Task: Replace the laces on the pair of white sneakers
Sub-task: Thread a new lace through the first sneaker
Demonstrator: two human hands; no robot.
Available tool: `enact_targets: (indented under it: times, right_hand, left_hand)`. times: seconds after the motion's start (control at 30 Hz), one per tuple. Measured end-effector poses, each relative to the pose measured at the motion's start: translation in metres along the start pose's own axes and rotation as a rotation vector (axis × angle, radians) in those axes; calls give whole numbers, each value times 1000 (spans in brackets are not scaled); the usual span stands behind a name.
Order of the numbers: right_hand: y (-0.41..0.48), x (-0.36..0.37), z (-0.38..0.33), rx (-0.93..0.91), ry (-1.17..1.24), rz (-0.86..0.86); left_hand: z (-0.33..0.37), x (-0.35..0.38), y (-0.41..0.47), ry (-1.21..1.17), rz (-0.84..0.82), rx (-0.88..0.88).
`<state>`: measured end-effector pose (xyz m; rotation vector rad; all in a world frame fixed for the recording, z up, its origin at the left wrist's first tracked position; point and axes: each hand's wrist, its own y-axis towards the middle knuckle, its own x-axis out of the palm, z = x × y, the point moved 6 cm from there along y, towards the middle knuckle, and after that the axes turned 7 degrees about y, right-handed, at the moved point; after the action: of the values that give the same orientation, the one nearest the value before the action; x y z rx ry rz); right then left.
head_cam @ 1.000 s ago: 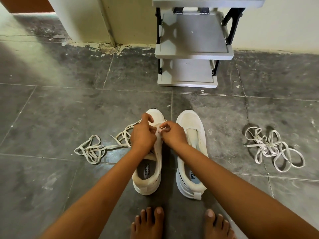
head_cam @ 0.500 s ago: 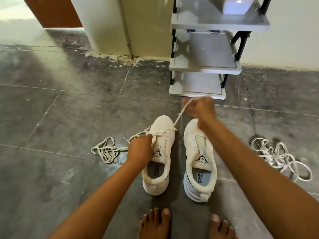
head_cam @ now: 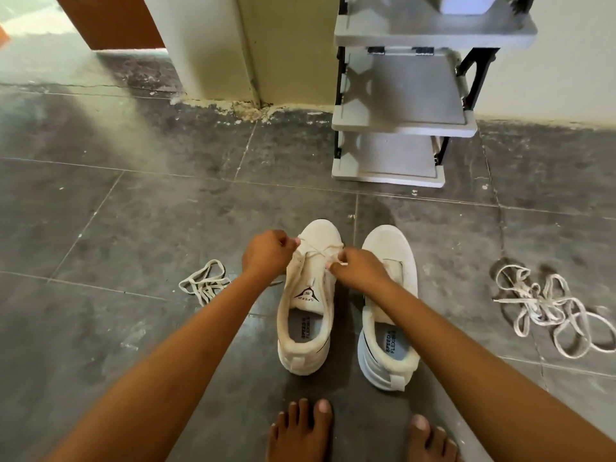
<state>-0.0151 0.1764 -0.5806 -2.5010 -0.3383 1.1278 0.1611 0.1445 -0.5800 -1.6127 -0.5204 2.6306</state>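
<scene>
Two white sneakers stand side by side on the floor, toes pointing away from me. The left sneaker (head_cam: 308,305) has a white lace (head_cam: 316,252) crossing its lowest eyelets near the toe. My left hand (head_cam: 266,253) pinches one end of that lace at the shoe's left side. My right hand (head_cam: 356,270) pinches the lace at the shoe's right side. The lace's loose tail lies bunched on the floor (head_cam: 205,283) to the left. The right sneaker (head_cam: 388,295) has no lace in it.
A tangled pile of white laces (head_cam: 550,308) lies on the grey tiles to the right. A grey shoe rack (head_cam: 400,105) stands against the wall ahead. My bare feet (head_cam: 300,431) are just behind the sneakers.
My right hand, which was pulling the lace up and away from the shoe, has come back down to the eyelets. The left hand has shifted forward towards the toe.
</scene>
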Motion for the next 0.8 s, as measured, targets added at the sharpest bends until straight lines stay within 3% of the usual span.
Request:
enact_targets:
  times: [0.27,0.37,0.5,0.63,0.7,0.8]
  right_hand:
    - [9,14,0,-43,46,20]
    - [11,18,-1,-67,23,4]
    - [10,21,-3,-78,47,-15]
    - [9,26,-3,-89,54,-11]
    - [9,26,-2,-99,47,-2]
    - [10,26,-2,-108,74,-10]
  left_hand:
    - [-2,41,60,-131,-125,-240]
    - [2,38,71,-90,-164,-251]
    - [19,40,72,-311,-187,-286]
    - [47,38,74,-381,-156,-197]
    - [68,30,64,-410,-158,-70]
    - [92,21,28,-620,-371,199]
